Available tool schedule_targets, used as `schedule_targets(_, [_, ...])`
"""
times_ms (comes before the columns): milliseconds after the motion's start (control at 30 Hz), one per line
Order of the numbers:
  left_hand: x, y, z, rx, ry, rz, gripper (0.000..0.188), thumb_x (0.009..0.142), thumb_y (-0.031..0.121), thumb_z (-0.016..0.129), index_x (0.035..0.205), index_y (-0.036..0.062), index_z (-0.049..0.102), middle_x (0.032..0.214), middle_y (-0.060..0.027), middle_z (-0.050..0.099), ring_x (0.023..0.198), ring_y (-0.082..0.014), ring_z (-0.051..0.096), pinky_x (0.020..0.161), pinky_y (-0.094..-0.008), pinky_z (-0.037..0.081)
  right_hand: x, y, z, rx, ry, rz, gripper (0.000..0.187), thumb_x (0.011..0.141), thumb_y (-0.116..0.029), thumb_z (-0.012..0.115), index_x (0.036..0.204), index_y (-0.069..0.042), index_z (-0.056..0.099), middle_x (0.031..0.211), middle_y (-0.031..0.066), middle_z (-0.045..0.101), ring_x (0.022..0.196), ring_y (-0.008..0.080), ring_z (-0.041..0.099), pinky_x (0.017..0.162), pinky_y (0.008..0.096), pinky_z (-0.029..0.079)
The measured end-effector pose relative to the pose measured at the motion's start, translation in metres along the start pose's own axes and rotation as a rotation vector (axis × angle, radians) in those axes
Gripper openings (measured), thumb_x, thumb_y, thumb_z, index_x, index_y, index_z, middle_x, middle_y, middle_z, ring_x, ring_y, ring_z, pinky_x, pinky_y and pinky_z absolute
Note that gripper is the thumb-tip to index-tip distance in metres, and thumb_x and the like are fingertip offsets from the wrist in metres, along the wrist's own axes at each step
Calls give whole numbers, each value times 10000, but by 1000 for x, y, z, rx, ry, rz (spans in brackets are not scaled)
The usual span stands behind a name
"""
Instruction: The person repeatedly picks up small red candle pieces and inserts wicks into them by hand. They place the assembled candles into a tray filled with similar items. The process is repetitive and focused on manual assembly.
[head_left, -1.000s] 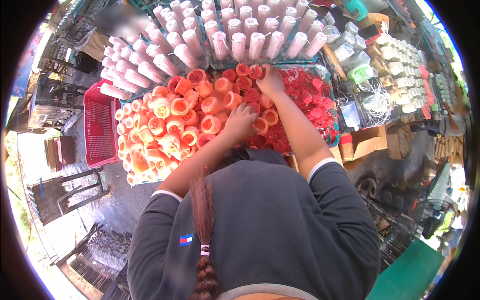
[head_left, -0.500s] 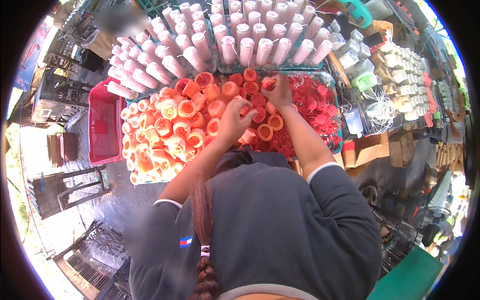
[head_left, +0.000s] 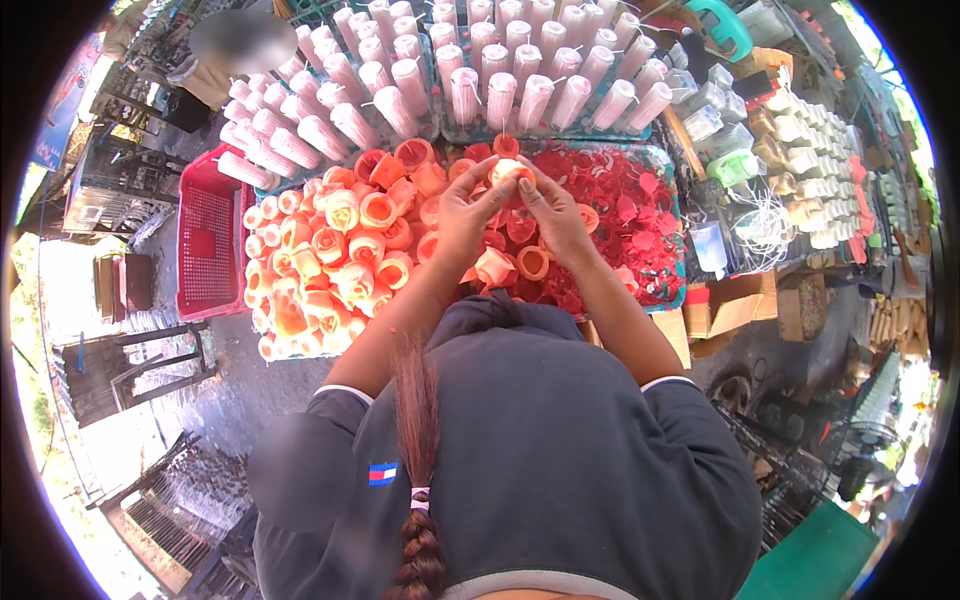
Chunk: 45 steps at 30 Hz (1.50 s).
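Note:
My left hand (head_left: 470, 210) and my right hand (head_left: 556, 215) meet above the tray, their fingers and thumbs pinching a small pale-orange rose-shaped cup (head_left: 511, 171) from both sides. It looks like wax, and the fingers cover part of it. To the left lies a big heap of orange rose-shaped cups (head_left: 342, 212), some with open round hollows. Under and beside my hands are more loose cups, among them an orange ring-like one (head_left: 532, 262). On the right side of the tray, thin red petal-like pieces (head_left: 640, 215) are scattered.
Several pinkish-white candles (head_left: 500, 100) with wicks stand upright in trays behind the heap. A red plastic crate (head_left: 208, 235) is at the left. To the right are a tangle of white string (head_left: 762, 222), cream molded pieces (head_left: 806, 165) and a cardboard box (head_left: 735, 305).
My right hand has come back toward me and to the left, meeting my left hand, which has moved up. Both now hold the rose-shaped cup together.

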<state>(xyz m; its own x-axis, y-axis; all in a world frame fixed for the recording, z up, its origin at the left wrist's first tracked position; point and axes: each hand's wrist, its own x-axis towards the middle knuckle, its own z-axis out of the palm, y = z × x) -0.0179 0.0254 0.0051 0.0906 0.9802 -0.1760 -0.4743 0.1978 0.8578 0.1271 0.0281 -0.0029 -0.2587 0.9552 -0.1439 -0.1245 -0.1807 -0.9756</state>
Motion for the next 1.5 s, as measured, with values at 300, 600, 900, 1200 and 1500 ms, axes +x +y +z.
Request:
schedule_targets(300, [-3, 3, 6, 630, 108, 629, 305, 832, 84, 645, 1107, -40, 600, 858, -68, 632, 724, -85, 580, 640, -209, 476, -1, -9, 36, 656, 109, -129, 411, 967, -340, 407, 1286, -86, 458, 1170, 36, 550, 1022, 117, 550, 736, 290, 529])
schedule_targets(600, [2, 5, 10, 744, 153, 776, 273, 835, 106, 651, 1061, -44, 618, 789, -61, 579, 634, -86, 536, 558, -220, 452, 7, -23, 33, 668, 239, 38, 449, 966, -379, 393, 1209, -19, 510, 1055, 84, 608, 944, 134, 595, 791, 280, 503])
schedule_targets(900, [-3, 22, 13, 234, 29, 292, 376, 852, 144, 651, 1178, -21, 562, 1015, -36, 575, 837, -87, 562, 720, -215, 505, 2, -32, 27, 465, 85, -47, 449, 934, -336, 502, 1325, -121, 449, 1083, -2, 583, 944, 72, 556, 765, 276, 514])
schedule_targets(1200, [3, 27, 27, 225, 141, 366, 175, 923, 135, 543, 1005, -12, 588, 815, -2, 579, 704, -47, 530, 562, -184, 428, 6, -34, 19, -408, 348, -530, 286, 939, -216, 512, 1147, -42, 604, 986, 41, 631, 828, 99, 588, 606, 251, 458])
schedule_targets(1500, [23, 33, 20, -522, 79, 56, 198, 936, 213, 504, 939, 19, 545, 904, -83, 625, 825, -165, 619, 763, -299, 506, 36, -27, 27, 92, 451, -232, 242, 946, -204, 492, 978, -16, 641, 805, 19, 624, 660, 102, 596, 545, 254, 479])
